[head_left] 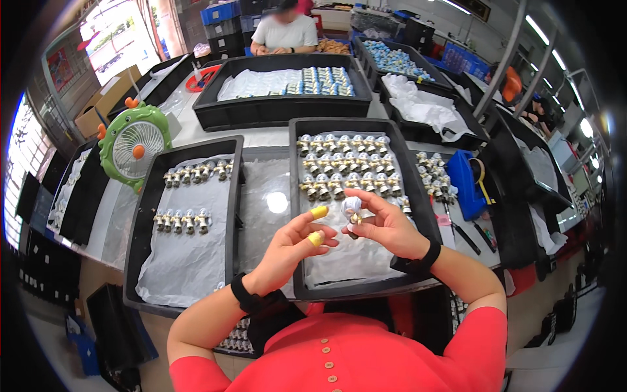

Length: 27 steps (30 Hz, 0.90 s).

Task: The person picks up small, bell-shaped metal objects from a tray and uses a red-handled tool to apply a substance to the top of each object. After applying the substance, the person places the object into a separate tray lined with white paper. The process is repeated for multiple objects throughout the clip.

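Between the thumb and fingers of my right hand (385, 227) is a small figurine (351, 210) with a pale, rounded head. My left hand (294, 245) is just left of it, yellow covers on its thumb and a fingertip, fingers apart and nothing between them. Both hands are above the near part of a black tray (297, 274) lined with white paper. Rows of similar figurines (349, 163) stand in that tray's far half. Another black tray (134, 261) to the left holds two shorter rows of figurines (183, 221) on its paper.
A green animal-shaped fan (137, 147) stands left of the trays. On the right are a pile of figurines (434, 176), a blue bin (467, 183) and dark-handled tools (467, 236). Across the table, a person (286, 32) sits behind a large tray (281, 108) of blue-and-white pieces.
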Motion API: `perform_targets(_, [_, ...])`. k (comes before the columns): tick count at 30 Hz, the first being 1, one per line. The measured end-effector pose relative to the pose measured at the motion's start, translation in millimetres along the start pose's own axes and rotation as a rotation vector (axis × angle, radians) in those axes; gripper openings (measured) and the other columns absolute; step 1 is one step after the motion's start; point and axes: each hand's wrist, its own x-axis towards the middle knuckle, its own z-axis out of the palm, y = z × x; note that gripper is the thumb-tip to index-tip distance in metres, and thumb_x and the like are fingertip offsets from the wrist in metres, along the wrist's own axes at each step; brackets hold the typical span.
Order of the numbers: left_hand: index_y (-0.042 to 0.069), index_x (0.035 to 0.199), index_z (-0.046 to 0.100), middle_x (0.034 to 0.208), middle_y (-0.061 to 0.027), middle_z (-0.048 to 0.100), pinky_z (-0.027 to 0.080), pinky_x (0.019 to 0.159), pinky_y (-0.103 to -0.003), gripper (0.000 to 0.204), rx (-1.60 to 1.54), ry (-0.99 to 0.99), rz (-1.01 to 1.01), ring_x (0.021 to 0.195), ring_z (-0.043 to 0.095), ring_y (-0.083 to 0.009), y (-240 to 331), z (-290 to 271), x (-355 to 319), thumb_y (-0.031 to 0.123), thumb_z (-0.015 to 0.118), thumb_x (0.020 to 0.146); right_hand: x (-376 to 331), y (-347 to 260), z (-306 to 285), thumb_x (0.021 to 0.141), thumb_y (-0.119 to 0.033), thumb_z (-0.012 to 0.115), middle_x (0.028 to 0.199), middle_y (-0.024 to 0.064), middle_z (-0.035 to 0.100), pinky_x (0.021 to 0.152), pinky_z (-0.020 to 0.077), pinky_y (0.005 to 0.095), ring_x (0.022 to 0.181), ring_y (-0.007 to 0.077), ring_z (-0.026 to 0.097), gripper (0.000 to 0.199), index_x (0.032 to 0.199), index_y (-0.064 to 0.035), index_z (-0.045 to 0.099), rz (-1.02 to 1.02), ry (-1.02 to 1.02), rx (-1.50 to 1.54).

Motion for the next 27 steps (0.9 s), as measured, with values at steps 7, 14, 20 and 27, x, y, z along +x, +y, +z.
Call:
perform_targets(7, [0.005, 0.131, 0.044, 0.109, -0.0080, 0.061, 0.046, 0.089, -0.032, 0.043, 0.126, 0.025, 0.035, 0.102, 0.060, -0.0200, -8.8, -6.2, 3.4, 0.020, 0.055, 0.093, -18.6, -15.0, -16.8, 0.091, -0.004, 0.056, 0.115, 0.0063, 0.048, 0.086, 0.0508, 0.0294, 0.101, 0.0186, 0.061, 0.052, 0.138, -0.0078, 0.034, -0.009, 0.177, 0.080])
perform_targets(14, [0.005, 0.131, 0.045, 0.106, -0.0074, 0.062, 0.048, 0.086, -0.030, 0.042, 0.143, 0.022, 0.031, 0.098, 0.062, -0.0185, -16.3, -15.2, 6.3, 0.019, 0.055, 0.093, -37.9, -16.3, -25.1, 0.091, -0.005, 0.056, 0.117, 0.0072, 0.050, 0.086, 0.0514, 0.0319, 0.099, 0.0200, 0.062, 0.049, 0.136, -0.0084, 0.037, -0.025, 0.265, 0.099])
perform_targets(20, [0.005, 0.129, 0.046, 0.104, -0.0074, 0.063, 0.049, 0.084, -0.029, 0.041, 0.154, 0.012, 0.015, 0.096, 0.062, -0.0178, -11.6, -9.4, 9.2, 0.020, 0.056, 0.093, -70.0, -16.7, -31.9, 0.090, -0.004, 0.056, 0.116, 0.0068, 0.051, 0.083, 0.0518, 0.0311, 0.098, 0.0198, 0.062, 0.048, 0.135, -0.0092, 0.039, -0.032, 0.380, 0.095])
perform_targets(27, [0.002, 0.128, 0.046, 0.099, -0.0041, 0.061, 0.049, 0.079, -0.021, 0.039, 0.221, 0.143, 0.008, 0.089, 0.061, -0.0115, -18.4, -12.0, 3.9, 0.016, 0.055, 0.093, -192.1, -26.0, -75.0, 0.086, -0.003, 0.060, 0.110, 0.0029, 0.055, 0.085, 0.0452, 0.0252, 0.099, 0.0106, 0.056, 0.046, 0.130, -0.0076, 0.046, -0.096, 0.686, -0.219])
